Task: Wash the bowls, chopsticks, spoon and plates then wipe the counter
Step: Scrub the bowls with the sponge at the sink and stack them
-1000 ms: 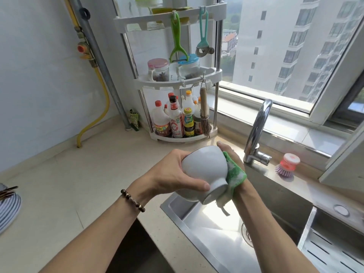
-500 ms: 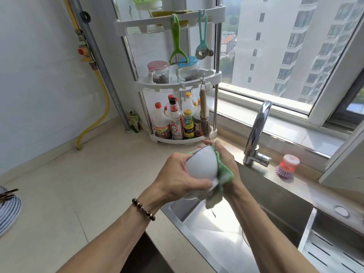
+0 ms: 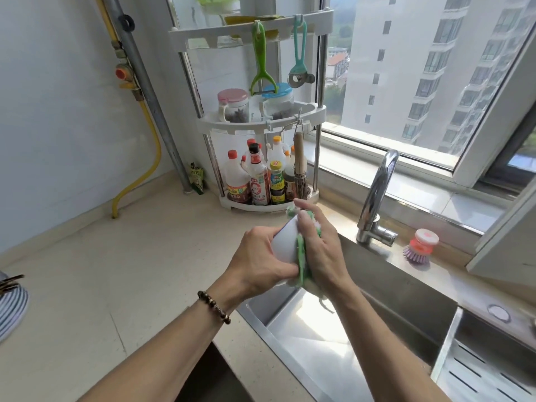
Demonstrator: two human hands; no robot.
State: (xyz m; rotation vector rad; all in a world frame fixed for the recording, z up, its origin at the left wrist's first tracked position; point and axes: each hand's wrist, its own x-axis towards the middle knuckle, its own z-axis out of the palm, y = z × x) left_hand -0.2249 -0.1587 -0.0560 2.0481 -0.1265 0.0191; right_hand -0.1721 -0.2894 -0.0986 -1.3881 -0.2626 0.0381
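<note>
Spanning the lower left of the view, the counter [image 3: 95, 274] is seen as a pale stone surface, and the steel sink [image 3: 319, 343] is set into it at the right, with a tap [image 3: 377, 195] at its back edge. A white rack [image 3: 261, 120] of bottles and jars is stood in the corner behind. At the far left edge a striped plate [image 3: 11, 309] is laid on the counter, with chopsticks [image 3: 10, 281] across it. A white bowl [image 3: 285, 242] is held above the sink's near left corner, tipped on its side. It is gripped by the left hand [image 3: 258, 262], whose fingers are curled round its outer wall. A green cloth [image 3: 303, 265] is pressed against the bowl by the right hand [image 3: 319, 250], the fingers being wrapped over the cloth and the bowl's rim. A dish brush [image 3: 420, 246] is stood on the ledge beside the tap.
</note>
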